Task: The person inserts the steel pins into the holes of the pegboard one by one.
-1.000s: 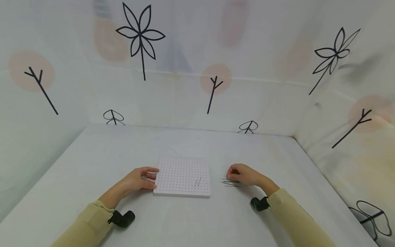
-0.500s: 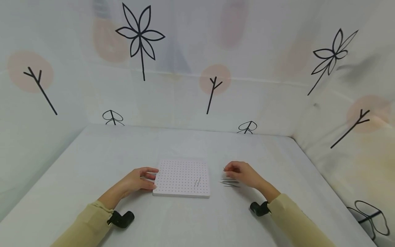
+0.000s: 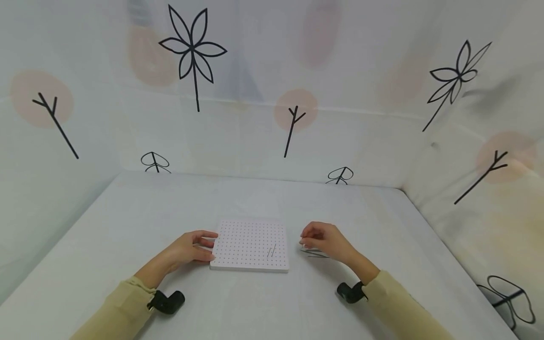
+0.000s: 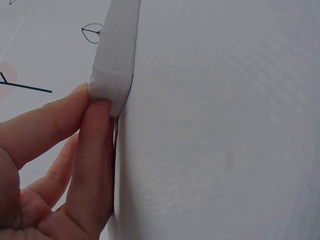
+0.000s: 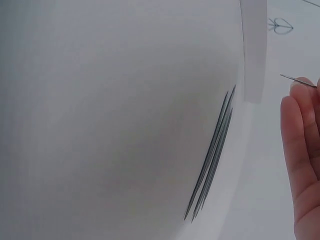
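Observation:
A white pegboard (image 3: 249, 244) with rows of small holes lies flat on the table. Two thin needles (image 3: 273, 250) stand in its near right part. My left hand (image 3: 193, 246) rests at the board's left edge, thumb and fingertips touching its side, as the left wrist view also shows. To the right of the board, my right hand (image 3: 325, 240) pinches one thin metal needle (image 5: 296, 80), its pointed tip sticking out past the fingertips. Several dark, pointed needles (image 5: 212, 155) lie side by side on the table below this hand, which partly hides them in the head view.
A white cloth covers the table (image 3: 255, 307). Patterned white fabric (image 3: 238, 132) with line-drawn flowers and twigs hangs behind it and at both sides. A black wrist camera (image 3: 167, 302) sits at the left sleeve, and another black camera (image 3: 350, 293) at the right.
My right hand has lifted a needle from the loose ones and moved left, nearer the pegboard. The left hand and the board have stayed in place.

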Demonstrator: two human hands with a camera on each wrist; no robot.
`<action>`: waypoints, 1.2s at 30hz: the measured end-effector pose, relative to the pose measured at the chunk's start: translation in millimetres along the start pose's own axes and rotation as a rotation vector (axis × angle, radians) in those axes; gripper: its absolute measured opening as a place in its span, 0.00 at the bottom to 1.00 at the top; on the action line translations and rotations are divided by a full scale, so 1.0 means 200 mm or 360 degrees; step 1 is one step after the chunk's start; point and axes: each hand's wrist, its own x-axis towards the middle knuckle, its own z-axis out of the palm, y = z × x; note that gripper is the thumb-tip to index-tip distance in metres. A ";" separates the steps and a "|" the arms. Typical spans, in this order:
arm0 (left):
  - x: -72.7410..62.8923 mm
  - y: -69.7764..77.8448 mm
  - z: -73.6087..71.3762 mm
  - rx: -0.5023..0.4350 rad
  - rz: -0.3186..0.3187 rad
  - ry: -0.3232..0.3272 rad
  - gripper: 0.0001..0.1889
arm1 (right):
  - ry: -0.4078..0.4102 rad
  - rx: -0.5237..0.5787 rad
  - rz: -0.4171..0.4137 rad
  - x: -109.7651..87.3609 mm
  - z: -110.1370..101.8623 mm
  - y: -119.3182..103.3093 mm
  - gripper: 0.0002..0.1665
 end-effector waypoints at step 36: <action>0.00 0.00 0.00 -0.0054 0.0010 -0.0030 0.31 | -0.0188 0.0198 0.0018 0.06 0.17 -0.18 0.07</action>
